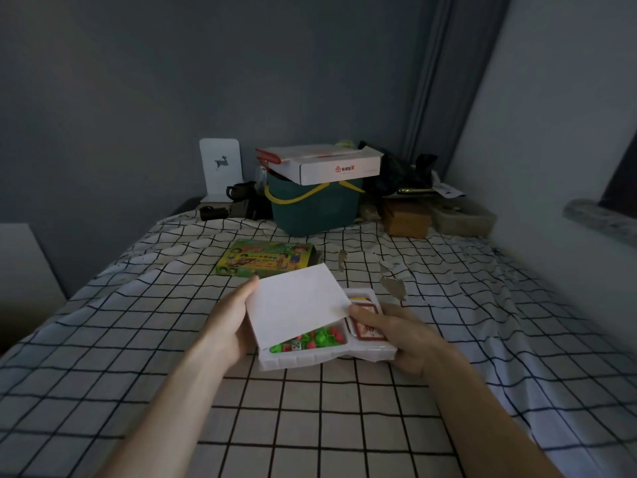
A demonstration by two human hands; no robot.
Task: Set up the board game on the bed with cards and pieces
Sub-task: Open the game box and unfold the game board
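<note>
- The left hand [231, 327] is seen gripping the left edge of the folded white board [297, 306], thumb on top.
- The board is held tilted over the white tray [329, 357] of pieces, long axis running left to right.
- The right hand [401, 339] is curled round the tray's right end, thumb at the cards [367, 327], above the bed [310, 426].

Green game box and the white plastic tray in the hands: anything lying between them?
Head view: only the white folded sheet, raised over the white plastic tray, overlaps that stretch; otherwise bare checked bedsheet up to the green game box.
</note>
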